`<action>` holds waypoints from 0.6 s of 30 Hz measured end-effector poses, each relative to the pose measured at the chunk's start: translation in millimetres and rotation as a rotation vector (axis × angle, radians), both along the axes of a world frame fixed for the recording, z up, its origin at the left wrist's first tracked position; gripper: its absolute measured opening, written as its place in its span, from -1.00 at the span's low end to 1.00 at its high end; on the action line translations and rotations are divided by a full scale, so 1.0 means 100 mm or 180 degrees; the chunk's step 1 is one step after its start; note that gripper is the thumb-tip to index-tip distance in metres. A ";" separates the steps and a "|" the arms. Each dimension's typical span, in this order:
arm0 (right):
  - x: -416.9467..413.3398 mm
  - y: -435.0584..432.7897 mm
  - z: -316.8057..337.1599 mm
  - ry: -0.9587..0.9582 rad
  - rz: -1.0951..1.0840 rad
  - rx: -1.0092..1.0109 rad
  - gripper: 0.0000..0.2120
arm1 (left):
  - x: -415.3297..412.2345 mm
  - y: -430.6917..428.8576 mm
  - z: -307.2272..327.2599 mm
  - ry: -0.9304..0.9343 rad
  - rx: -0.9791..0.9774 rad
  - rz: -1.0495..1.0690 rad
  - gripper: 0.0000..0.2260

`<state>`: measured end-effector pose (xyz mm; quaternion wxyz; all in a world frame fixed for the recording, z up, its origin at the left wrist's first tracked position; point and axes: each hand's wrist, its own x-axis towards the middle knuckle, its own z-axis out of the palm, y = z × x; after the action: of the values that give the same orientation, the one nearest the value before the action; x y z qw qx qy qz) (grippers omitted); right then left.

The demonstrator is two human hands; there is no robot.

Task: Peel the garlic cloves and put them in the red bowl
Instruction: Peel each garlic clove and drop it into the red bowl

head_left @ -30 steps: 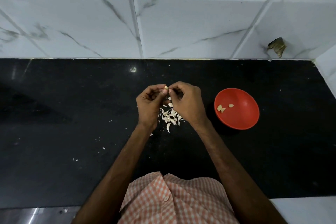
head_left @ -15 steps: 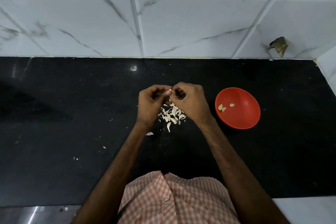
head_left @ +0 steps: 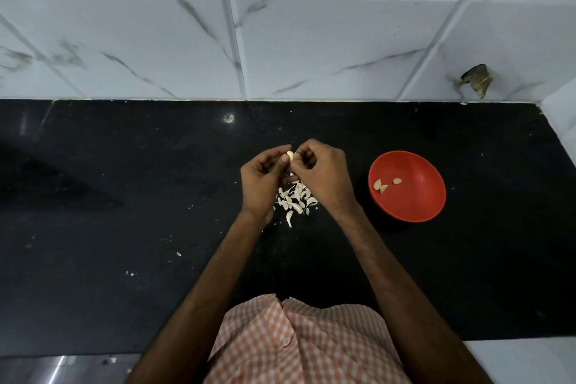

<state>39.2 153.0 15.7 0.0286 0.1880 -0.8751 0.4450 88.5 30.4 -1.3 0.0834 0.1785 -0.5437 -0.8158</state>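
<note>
**Garlic clove held between both hands above a heap of skins**

A person's left hand [head_left: 261, 184] pinches a pale garlic clove [head_left: 290, 155] between thumb and curled fingers, while the right hand [head_left: 324, 178], its fingers also curled, pinches the same clove from the other side. The two hands meet above a loose heap of white garlic skins [head_left: 296, 198] lying on the black countertop [head_left: 124, 212]. To the right of the hands, and apart from them, a red bowl [head_left: 414, 199] sits on the counter with three peeled cloves [head_left: 381, 185] inside (grouped toward its left wall). A few pale flecks dot the counter to the left. White marble-veined wall tiles [head_left: 311, 40] rise behind, and an orange checked shirt [head_left: 311, 346] fills the lower edge.
</note>
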 end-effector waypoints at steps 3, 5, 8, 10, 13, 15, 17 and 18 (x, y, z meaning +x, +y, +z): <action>0.01 -0.02 -0.02 -0.0025 -0.0040 0.0068 -0.92 | -0.01 0.02 -0.01 -0.0091 -0.0032 0.0103 -0.82; 0.01 -0.03 -0.03 -0.0040 -0.0085 0.0140 -0.90 | -0.01 0.04 0.00 -0.0130 -0.0028 0.0121 -0.82; 0.01 -0.02 -0.01 -0.0059 -0.0123 0.0125 -0.89 | -0.01 0.05 0.00 -0.0136 0.0056 0.0070 -0.80; 0.01 -0.02 -0.01 -0.0179 -0.0124 0.0014 -0.90 | -0.01 0.04 0.00 -0.0136 0.0131 0.0048 -0.79; 0.02 -0.01 -0.05 -0.0387 -0.0254 -0.0357 -0.96 | -0.02 0.00 -0.02 -0.0229 0.0310 0.0066 -0.77; 0.00 0.02 -0.10 -0.0509 -0.0362 -0.0532 -0.97 | -0.01 -0.03 -0.06 -0.0288 0.0379 0.0089 -0.75; -0.03 0.07 -0.18 -0.0558 -0.0359 -0.0461 -0.94 | -0.01 -0.06 -0.11 -0.0323 0.0358 0.0078 -0.75; -0.03 0.10 -0.22 -0.0583 -0.0319 -0.0352 -0.92 | 0.00 -0.07 -0.14 -0.0342 0.0346 0.0070 -0.75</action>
<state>36.0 162.5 -6.0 -0.0188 0.1007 -0.8565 0.5059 88.2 23.1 -15.0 0.0532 0.2322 -0.5003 -0.8324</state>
